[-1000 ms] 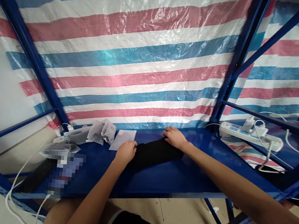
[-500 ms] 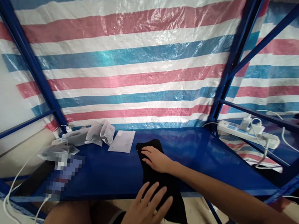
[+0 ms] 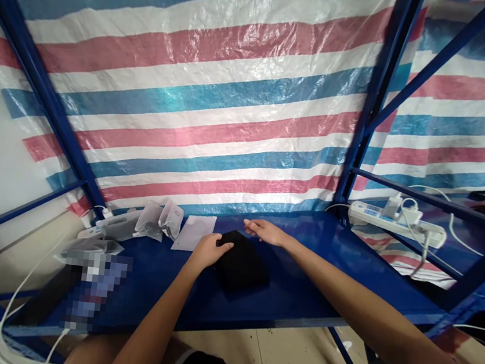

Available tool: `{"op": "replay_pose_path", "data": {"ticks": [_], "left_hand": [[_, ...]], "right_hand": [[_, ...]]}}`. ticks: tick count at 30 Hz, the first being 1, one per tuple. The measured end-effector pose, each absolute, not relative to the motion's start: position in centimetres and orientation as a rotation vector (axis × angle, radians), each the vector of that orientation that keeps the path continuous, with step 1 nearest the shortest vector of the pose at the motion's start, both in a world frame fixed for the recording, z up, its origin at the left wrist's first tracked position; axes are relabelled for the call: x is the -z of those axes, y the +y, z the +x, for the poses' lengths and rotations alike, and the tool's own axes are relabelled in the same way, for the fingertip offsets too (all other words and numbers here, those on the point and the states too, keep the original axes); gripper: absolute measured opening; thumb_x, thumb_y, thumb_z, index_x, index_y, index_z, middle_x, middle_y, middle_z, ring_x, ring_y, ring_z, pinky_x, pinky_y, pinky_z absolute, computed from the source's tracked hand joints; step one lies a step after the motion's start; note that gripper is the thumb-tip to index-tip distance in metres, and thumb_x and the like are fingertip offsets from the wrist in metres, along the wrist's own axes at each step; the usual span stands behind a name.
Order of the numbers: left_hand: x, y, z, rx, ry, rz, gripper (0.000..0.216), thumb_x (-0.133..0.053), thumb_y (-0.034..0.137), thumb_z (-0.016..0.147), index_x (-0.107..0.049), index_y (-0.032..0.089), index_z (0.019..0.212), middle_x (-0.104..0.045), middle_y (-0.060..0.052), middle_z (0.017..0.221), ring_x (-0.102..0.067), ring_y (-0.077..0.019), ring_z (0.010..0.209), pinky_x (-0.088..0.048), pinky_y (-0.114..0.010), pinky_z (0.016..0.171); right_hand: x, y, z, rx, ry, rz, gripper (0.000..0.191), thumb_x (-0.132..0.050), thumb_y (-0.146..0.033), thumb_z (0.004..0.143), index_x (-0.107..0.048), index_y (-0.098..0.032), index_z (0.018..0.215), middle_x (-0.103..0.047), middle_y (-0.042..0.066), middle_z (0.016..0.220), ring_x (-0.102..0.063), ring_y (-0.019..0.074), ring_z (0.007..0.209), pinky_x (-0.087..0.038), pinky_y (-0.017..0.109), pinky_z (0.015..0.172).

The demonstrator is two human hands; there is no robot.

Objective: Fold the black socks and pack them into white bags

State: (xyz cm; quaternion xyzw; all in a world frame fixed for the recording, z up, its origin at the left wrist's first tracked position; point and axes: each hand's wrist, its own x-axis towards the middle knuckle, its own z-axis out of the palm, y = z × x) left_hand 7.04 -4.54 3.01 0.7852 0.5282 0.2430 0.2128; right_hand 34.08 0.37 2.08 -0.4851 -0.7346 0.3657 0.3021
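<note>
A folded black cloth (image 3: 242,264) lies on the blue metal shelf (image 3: 314,283) in front of me. My left hand (image 3: 208,249) rests on the cloth's left edge, fingers curled onto it. My right hand (image 3: 263,231) hovers just behind the cloth's far edge, fingers stretched out and holding nothing.
A white envelope (image 3: 194,232) and small clear packets (image 3: 161,219) lie left of the cloth, beside a white power strip (image 3: 110,226) with cables. Another power strip (image 3: 396,220) sits on the right shelf. A striped tarp (image 3: 216,103) backs the shelf, framed by blue posts.
The cloth, hanging over the front edge half a second ago, now lies folded compactly on the shelf. My left hand moved up onto it; my right hand lifted off toward the back.
</note>
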Motion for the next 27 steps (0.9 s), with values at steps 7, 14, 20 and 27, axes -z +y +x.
{"op": "replay_pose_path", "data": {"ticks": [7,14,20,27], "left_hand": [[-3.1,-3.5,7.6,-0.206,1.480,2.102,0.052,-0.082,0.070,0.072,-0.071,0.022,0.090,-0.076,-0.005,0.087,-0.071,-0.0268,0.078,-0.040,-0.030,0.059],[-5.9,-3.4,9.3,-0.121,1.230,2.293,0.039,-0.083,0.056,0.078,-0.065,0.021,0.075,-0.065,0.001,0.074,-0.061,-0.0195,0.069,-0.036,-0.029,0.057],[-8.9,-4.5,9.5,-0.969,1.379,2.607,0.012,-0.067,0.030,0.100,-0.069,0.022,0.109,-0.069,-0.007,0.112,-0.067,-0.0250,0.103,-0.050,-0.033,0.087],[-2.4,-9.2,8.6,-0.779,1.196,3.054,0.019,-0.066,0.019,0.099,-0.070,0.022,0.117,-0.068,-0.010,0.119,-0.061,-0.0309,0.120,-0.050,-0.047,0.105]], "right_hand": [[-2.8,0.5,33.4,-0.961,-2.418,-1.397,0.074,-0.095,-0.067,0.056,-0.078,-0.019,0.109,-0.076,0.004,0.097,-0.070,0.0230,0.085,-0.050,0.028,0.069],[-6.5,-0.1,33.7,-1.563,-2.507,-1.206,0.056,-0.096,-0.055,0.058,-0.081,-0.019,0.099,-0.077,0.001,0.089,-0.070,0.0210,0.083,-0.050,0.026,0.070],[-9.7,-0.8,35.1,-0.625,-2.249,-0.991,0.033,-0.080,-0.044,0.087,-0.073,-0.018,0.106,-0.074,0.005,0.097,-0.067,0.0233,0.090,-0.053,0.034,0.083],[-5.5,-7.6,35.8,-0.074,-2.494,-0.681,0.024,-0.069,-0.037,0.101,-0.076,-0.023,0.119,-0.065,0.016,0.139,-0.051,0.0354,0.139,-0.046,0.055,0.117]]}}
